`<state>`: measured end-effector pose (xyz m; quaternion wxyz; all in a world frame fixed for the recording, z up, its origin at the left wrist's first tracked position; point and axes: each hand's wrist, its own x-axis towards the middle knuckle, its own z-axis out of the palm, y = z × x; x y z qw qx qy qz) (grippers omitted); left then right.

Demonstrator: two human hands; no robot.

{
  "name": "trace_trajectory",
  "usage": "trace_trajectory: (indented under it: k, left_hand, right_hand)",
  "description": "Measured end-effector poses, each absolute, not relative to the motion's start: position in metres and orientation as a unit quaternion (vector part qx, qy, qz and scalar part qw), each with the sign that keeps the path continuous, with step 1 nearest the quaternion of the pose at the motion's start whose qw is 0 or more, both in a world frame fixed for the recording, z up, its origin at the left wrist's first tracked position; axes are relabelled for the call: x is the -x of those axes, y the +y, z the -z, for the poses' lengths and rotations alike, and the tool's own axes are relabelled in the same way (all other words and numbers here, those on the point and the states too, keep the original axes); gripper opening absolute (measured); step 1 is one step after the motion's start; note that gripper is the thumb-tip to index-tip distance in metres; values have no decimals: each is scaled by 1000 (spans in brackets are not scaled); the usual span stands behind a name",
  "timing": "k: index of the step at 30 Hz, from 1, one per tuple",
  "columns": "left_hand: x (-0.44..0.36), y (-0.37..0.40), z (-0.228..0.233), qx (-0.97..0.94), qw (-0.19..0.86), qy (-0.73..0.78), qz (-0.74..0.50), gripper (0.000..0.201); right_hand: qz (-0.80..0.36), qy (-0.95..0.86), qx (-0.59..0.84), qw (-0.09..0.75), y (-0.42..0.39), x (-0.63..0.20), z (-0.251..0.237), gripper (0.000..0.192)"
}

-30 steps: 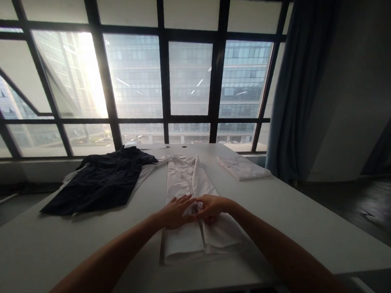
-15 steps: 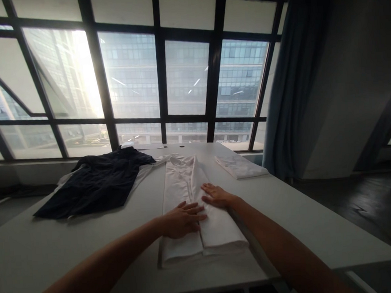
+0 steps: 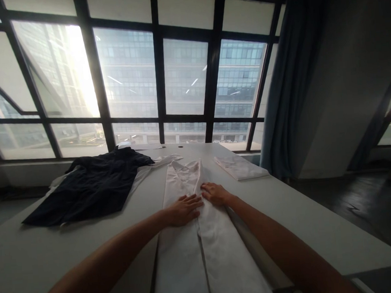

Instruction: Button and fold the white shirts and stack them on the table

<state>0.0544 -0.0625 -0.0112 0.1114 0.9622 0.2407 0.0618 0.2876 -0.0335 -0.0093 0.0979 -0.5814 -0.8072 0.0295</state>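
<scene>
A white shirt [image 3: 190, 263] lies folded lengthwise in front of me, its collar end pointing at the windows and its lower end reaching the table's near edge. My left hand [image 3: 183, 210] rests palm down on the middle of it, fingers stretched out. Just to the right, my right hand [image 3: 215, 194] lies on the shirt's right panel with its fingers slightly bent. Both hands press on the cloth and nearly touch each other at the fingertips.
A dark navy garment [image 3: 97, 184] is spread on the left of the white table [image 3: 308, 228], over some white cloth. A folded white garment [image 3: 240, 166] lies at the back right. Large windows and a blue curtain [image 3: 279, 100] stand behind the table.
The white shirt has slid toward me, so its lower end now reaches the near table edge. My left hand has moved slightly away from me; my right hand has barely moved.
</scene>
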Motion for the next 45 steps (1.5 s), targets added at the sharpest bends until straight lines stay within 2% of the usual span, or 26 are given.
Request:
trace_trajectory:
  k: [4, 11, 17, 23, 30, 36, 41, 45]
  left_hand:
    - [-49, -79, 17, -962, 107, 243, -69, 58]
    - [-43, -98, 21, -955, 81, 270, -95, 57]
    - [-45, -103, 13, -950, 87, 286, -92, 56]
    - [-42, -105, 5, -948, 107, 282, -99, 59]
    - [-41, -103, 7, -948, 114, 277, -104, 60]
    - [-41, -103, 6, -948, 120, 279, -98, 61]
    - [-41, -102, 4, -948, 131, 274, -91, 61]
    - [-40, -101, 6, -949, 128, 271, -97, 60]
  right_hand:
    - [-16, -796, 597, 97, -7, -282, 6, 50]
    - [-94, -760, 642, 34, 61, -247, 13, 59]
    - [-100, -718, 689, 5, 116, -236, 15, 66]
    - [-74, -678, 731, 2, 167, -237, 23, 60]
    - [-55, -626, 777, 31, 208, -239, 30, 56]
    - [-48, -574, 813, 87, 215, -240, 35, 64]
    - [-60, -633, 760, 134, 209, -243, 28, 56]
    - [-94, -683, 715, 114, 208, -245, 20, 59]
